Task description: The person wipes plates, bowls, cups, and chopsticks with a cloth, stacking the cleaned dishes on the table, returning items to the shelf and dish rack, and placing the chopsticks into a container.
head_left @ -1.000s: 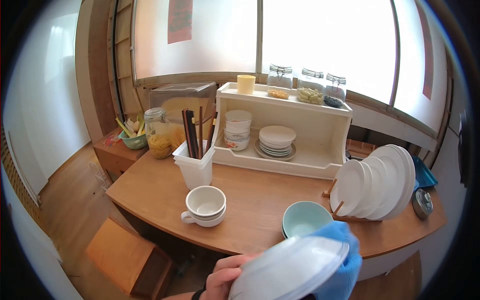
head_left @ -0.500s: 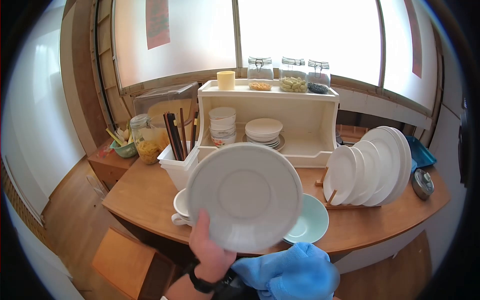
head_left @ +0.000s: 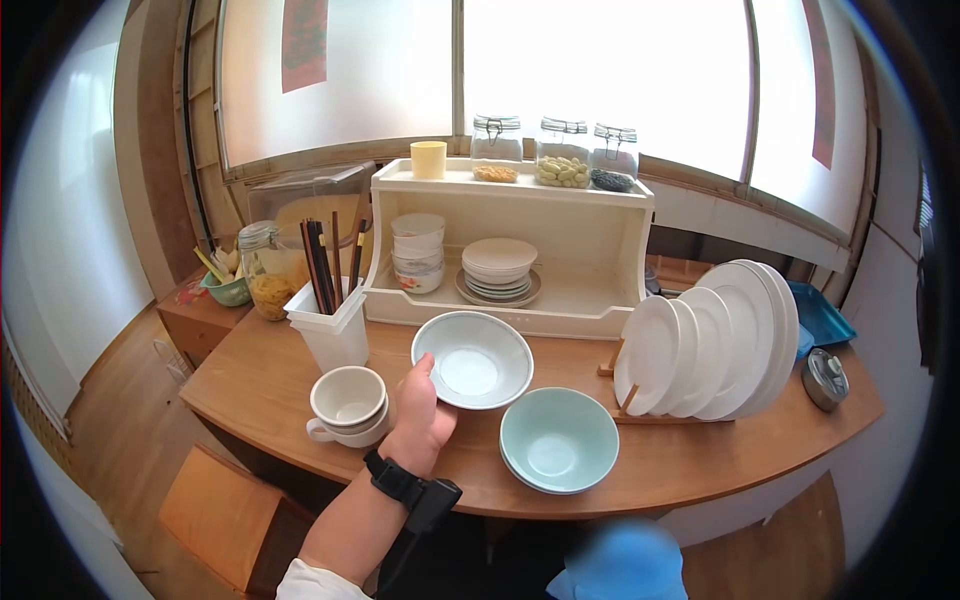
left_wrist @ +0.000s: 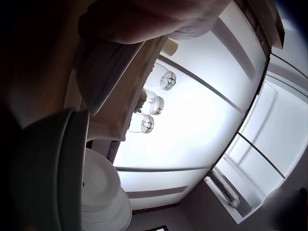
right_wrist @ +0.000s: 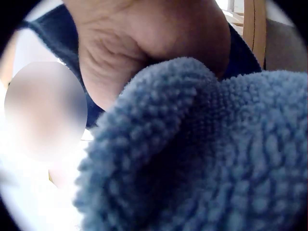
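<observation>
My left hand (head_left: pixel 422 410) grips a shallow white bowl (head_left: pixel 472 358) by its near left rim, with the thumb over the edge. The bowl is held over the wooden table, tilted a little toward me. Just right of and nearer than it stand stacked pale-green bowls (head_left: pixel 560 440), which also show as dark curved walls in the left wrist view. To the left of my left hand are stacked white cups (head_left: pixel 347 398). My right hand (right_wrist: pixel 159 38) holds a blue terry towel (right_wrist: pixel 250 144) bunched against the palm; its fingers are hidden by the cloth.
A white shelf (head_left: pixel 520 322) at the back holds stacked bowls (head_left: pixel 417 235) and small plates (head_left: pixel 499 255), with glass jars (head_left: pixel 563 155) on top. White plates (head_left: pixel 645 355) stand in a wooden rack at the right. A chopstick holder (head_left: pixel 335 335) stands at the left.
My left hand has carried the white bowl forward over the table, turning its inside up toward me. The blue towel has come off the bowl and moved down to the bottom edge.
</observation>
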A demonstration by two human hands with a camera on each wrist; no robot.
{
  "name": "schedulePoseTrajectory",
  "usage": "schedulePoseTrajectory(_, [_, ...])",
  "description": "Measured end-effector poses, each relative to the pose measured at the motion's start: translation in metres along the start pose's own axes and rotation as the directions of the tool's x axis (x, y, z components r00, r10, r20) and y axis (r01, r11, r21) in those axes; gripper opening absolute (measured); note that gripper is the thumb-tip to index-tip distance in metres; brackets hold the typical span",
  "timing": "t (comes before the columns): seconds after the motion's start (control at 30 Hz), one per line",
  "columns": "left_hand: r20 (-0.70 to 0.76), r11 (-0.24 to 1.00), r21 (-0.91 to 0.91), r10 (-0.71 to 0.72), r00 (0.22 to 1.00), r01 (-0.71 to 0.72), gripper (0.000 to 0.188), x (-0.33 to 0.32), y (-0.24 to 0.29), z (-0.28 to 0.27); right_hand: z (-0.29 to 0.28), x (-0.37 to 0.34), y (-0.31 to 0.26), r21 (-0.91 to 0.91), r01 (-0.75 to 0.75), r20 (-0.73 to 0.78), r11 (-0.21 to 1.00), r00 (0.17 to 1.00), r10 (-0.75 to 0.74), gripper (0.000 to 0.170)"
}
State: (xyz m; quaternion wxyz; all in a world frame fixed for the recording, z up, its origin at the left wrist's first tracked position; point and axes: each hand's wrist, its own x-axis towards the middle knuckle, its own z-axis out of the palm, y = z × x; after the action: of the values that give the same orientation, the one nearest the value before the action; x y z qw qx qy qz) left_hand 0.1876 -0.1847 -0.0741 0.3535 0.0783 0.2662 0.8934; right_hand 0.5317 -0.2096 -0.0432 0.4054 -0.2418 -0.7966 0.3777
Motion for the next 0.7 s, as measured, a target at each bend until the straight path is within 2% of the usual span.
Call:
schedulePoseTrajectory(0.03, [-0.011, 1.000, 0.003, 0.008, 1.000, -0.008, 0.039, 0.001, -0.002, -0.001, -0.004, 0.003, -0.008, 0.109, -0.177, -0.045, 0.978, 0.982, 0.183, 0.018])
schedulePoseTrajectory(0.07, [-0.022, 1.000, 0.005, 0.017, 1.000, -0.017, 0.039, 0.002, -0.004, -0.002, -0.017, 0.008, -0.005, 0.114, -0.314, 0.184, 0.943, 0.939, 0.290, 0.020])
schedulePoseTrajectory(0.1, [-0.022, 1.000, 0.005, 0.018, 1.000, -0.018, 0.039, 0.004, -0.006, -0.005, -0.014, 0.002, 0.003, 0.115, -0.314, 0.184, 0.943, 0.939, 0.290, 0.020])
schedulePoseTrajectory(0.13, [-0.024, 1.000, 0.008, 0.013, 1.000, -0.013, 0.039, 0.007, -0.008, -0.008, -0.008, -0.008, 0.017, -0.127, -0.077, 0.035, 0.989, 0.996, 0.082, 0.016])
schedulePoseTrajectory(0.17, [-0.027, 1.000, 0.011, 0.009, 1.000, -0.008, 0.039, 0.009, -0.009, -0.011, -0.005, -0.014, 0.026, -0.387, 0.131, -0.056, 0.913, 0.985, -0.165, 0.013])
schedulePoseTrajectory(0.2, [-0.027, 1.000, 0.016, 0.010, 1.000, -0.010, 0.039, 0.011, -0.010, -0.013, -0.005, -0.009, 0.019, -0.383, 0.130, -0.058, 0.915, 0.985, -0.164, 0.013])
schedulePoseTrajectory(0.27, [-0.043, 0.999, 0.029, 0.015, 0.999, -0.014, 0.039, 0.014, -0.011, -0.015, -0.002, 0.004, -0.002, -0.128, 0.007, 0.085, 0.992, 0.996, 0.005, 0.016])
schedulePoseTrajectory(0.7, [-0.092, 0.989, 0.137, -0.039, 0.995, 0.052, 0.036, 0.020, -0.017, -0.022, 0.003, 0.018, 0.027, 0.086, -0.031, -0.053, 0.996, 0.998, 0.036, 0.013])
